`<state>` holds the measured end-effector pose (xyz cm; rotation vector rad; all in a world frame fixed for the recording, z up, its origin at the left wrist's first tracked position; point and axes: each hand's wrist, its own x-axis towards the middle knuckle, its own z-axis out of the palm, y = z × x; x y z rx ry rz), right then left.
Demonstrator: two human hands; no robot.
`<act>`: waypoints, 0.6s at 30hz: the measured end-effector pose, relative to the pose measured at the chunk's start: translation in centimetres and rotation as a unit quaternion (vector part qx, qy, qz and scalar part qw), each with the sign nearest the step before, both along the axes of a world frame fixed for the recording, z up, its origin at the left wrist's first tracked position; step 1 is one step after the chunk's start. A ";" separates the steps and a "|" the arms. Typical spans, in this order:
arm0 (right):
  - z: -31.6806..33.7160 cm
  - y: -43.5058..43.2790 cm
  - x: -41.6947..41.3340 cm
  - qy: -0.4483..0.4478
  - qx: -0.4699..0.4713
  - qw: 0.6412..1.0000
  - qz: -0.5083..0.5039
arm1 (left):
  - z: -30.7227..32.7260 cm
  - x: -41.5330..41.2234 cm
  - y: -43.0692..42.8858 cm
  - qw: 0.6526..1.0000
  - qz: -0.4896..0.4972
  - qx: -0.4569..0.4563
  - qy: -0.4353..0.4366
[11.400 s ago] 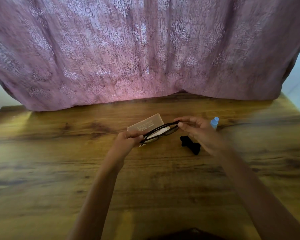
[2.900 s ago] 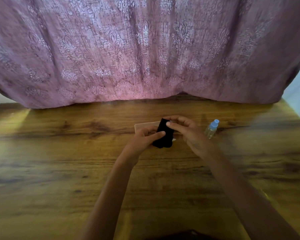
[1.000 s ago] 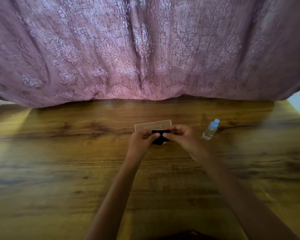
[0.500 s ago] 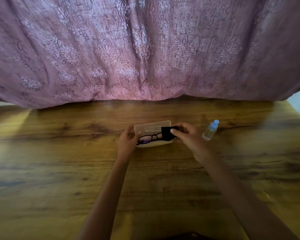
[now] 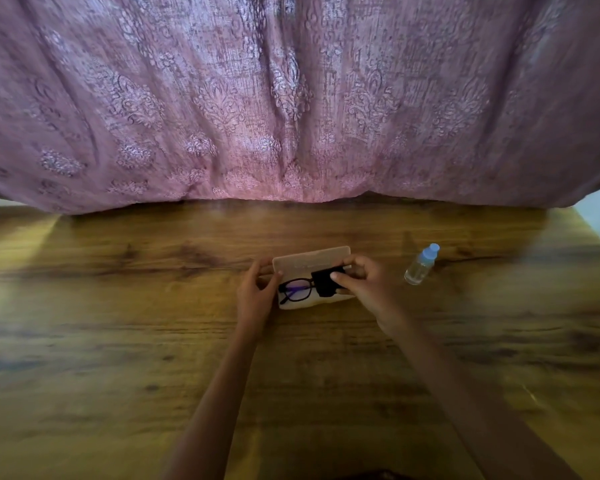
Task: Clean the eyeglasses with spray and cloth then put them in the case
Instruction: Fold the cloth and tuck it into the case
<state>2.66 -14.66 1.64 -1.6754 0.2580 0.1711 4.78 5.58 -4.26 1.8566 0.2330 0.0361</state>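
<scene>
The glasses (image 5: pixel 296 289) now lie folded in the open case (image 5: pixel 312 280), where a moment ago both hands were still rubbing them. The right hand (image 5: pixel 359 284) pinches the soft black cloth (image 5: pixel 324 282) over one lens; the left hand (image 5: pixel 257 291) rests loosely curled on the case's end. Only the pale lid needs closing. The small clear spray bottle (image 5: pixel 421 265) stands on the grainy wooden counter (image 5: pixel 118 323).
</scene>
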 end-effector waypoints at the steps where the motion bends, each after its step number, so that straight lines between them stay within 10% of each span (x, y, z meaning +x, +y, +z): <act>1: -0.2 0.2 0.1 0.001 -0.013 1.000 -0.004 | -0.1 -0.2 0.0 1.000 -0.004 0.012 -0.008; 11: -1.1 1.2 0.3 -0.054 -0.162 0.985 0.012 | -0.8 -0.6 0.2 0.996 -0.019 0.070 -0.042; 18: -2.5 0.8 0.4 -0.167 -0.373 0.910 0.071 | -1.3 -0.5 0.2 0.996 -0.015 0.071 -0.059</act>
